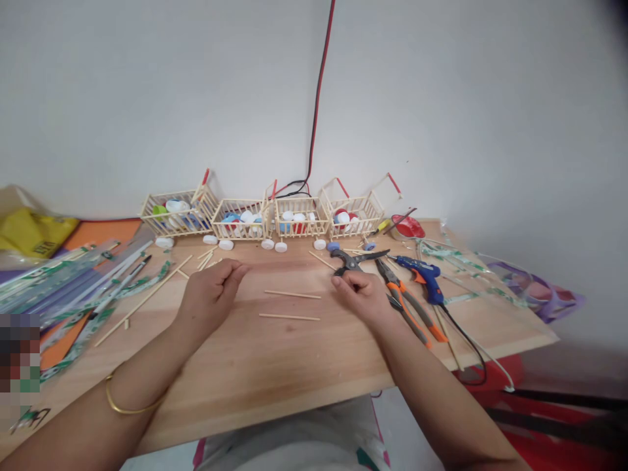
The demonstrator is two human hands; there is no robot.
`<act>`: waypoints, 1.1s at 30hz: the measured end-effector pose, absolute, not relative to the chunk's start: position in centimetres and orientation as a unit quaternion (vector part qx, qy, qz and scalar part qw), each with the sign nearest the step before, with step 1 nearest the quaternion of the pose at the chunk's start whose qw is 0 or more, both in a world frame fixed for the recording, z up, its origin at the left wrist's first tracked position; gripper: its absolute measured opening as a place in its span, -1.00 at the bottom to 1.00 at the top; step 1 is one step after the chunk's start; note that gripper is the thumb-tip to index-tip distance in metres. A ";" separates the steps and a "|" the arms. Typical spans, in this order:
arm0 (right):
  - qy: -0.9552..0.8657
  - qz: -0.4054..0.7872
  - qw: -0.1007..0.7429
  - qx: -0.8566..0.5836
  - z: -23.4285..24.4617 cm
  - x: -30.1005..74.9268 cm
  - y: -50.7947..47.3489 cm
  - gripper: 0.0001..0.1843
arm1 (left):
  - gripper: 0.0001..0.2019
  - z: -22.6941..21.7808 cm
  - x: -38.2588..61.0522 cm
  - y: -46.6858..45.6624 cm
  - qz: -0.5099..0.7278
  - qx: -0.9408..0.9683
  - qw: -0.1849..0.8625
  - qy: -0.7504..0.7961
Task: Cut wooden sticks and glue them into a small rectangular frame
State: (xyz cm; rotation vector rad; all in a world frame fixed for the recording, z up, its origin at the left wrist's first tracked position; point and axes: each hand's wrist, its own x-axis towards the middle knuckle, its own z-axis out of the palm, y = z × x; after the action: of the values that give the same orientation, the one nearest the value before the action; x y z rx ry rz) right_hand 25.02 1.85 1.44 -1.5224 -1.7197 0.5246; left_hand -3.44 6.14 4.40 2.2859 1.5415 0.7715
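Observation:
My left hand (216,288) is above the wooden table, its fingers curled in and the thumb pressed against them, with nothing visible in it. My right hand (364,297) is loosely balled, and no held thing shows. It covers part of a pair of dark pliers (350,260); whether it touches them I cannot tell. Between my hands two short wooden sticks lie roughly parallel, an upper stick (293,294) and a lower stick (289,317). To the right lie orange-and-grey handled pliers (405,301) and a blue glue gun (424,275).
Several small stick-built carts (240,219) holding coloured caps stand along the wall. Plastic-wrapped sticks (73,281) cover the table's left side, near a yellow bag (36,232). A red cap-like dish (408,226) sits at the back right. The glue gun's black cord (466,337) hangs over the edge.

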 end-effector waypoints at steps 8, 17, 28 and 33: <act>-0.627 0.204 0.403 -0.635 0.3 25.2 2.5 -0.49 | -0.73 3.9 -3.7 6.7 0.340 0.813 0.027 0.471; -0.635 0.191 0.406 -0.629 -0.1 25.3 2.9 -0.48 | -0.69 3.4 -3.3 6.1 0.312 0.817 0.033 0.485; -0.627 0.193 0.427 -0.623 -0.8 25.2 3.2 -0.50 | -0.56 2.8 -2.5 5.4 0.290 0.845 -0.012 0.449; -0.604 0.237 0.438 -0.622 0.3 24.6 3.6 -0.59 | -0.57 1.4 -2.5 5.9 0.261 0.854 -0.024 0.449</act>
State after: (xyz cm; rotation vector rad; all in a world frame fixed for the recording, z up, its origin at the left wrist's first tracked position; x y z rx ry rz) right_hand 24.58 3.59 0.32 -1.5462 -1.5022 0.5888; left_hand -2.47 5.90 1.43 2.7261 1.4316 0.8327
